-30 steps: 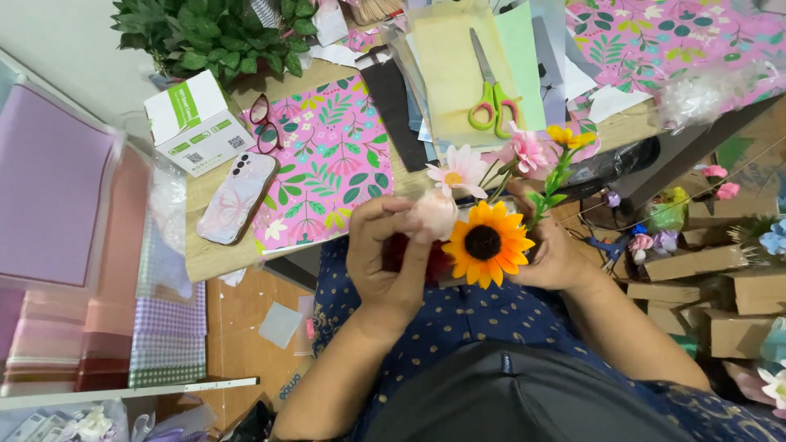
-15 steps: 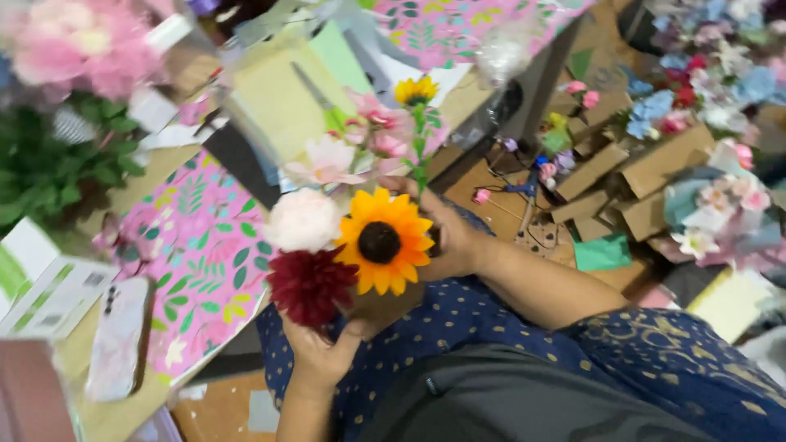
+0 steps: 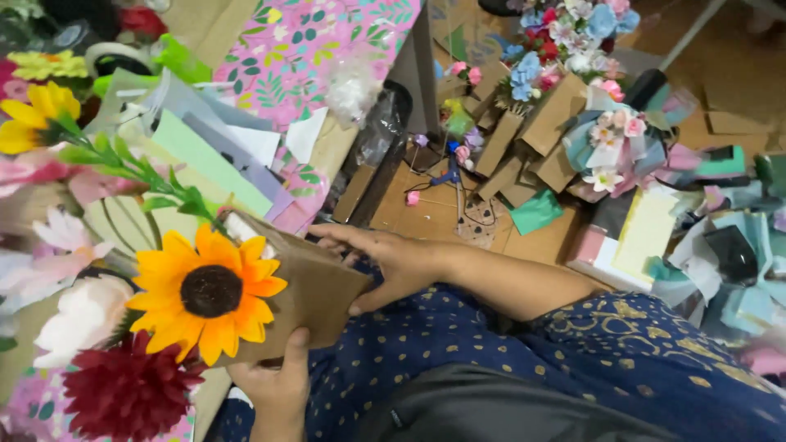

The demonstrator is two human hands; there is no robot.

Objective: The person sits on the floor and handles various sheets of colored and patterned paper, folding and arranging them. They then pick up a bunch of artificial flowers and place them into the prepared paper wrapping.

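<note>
The brown paper bag (image 3: 315,295) sits low in the middle of the view, over the person's lap in dark blue dotted cloth, and everything else is placed from it. The left hand (image 3: 278,385) comes up from directly below the bag, its thumb pressed flat against the bag's lower face and the other fingers out of sight behind the paper, so the hand is clamped on the bag. The right hand (image 3: 393,262) lies against the bag's right edge, fingers stretched out and slightly apart along the top corner, thumb tucked under the side, gripping it there. A sunflower (image 3: 209,290) rests against the bag's left face, its dark centre turned to the camera. Just below and left of the bag is a dark red bloom (image 3: 127,393), and left of the sunflower a white flower (image 3: 78,315). Green leafy stems (image 3: 155,184) rise up and left from the bag's top toward a smaller yellow flower (image 3: 33,115). Above the bag lie pale paper sheets (image 3: 213,155) and pink floral wrapping paper (image 3: 327,49). Well to the upper right of the bag stand cardboard boxes (image 3: 540,131) with blue and pink flowers (image 3: 565,33)
</note>
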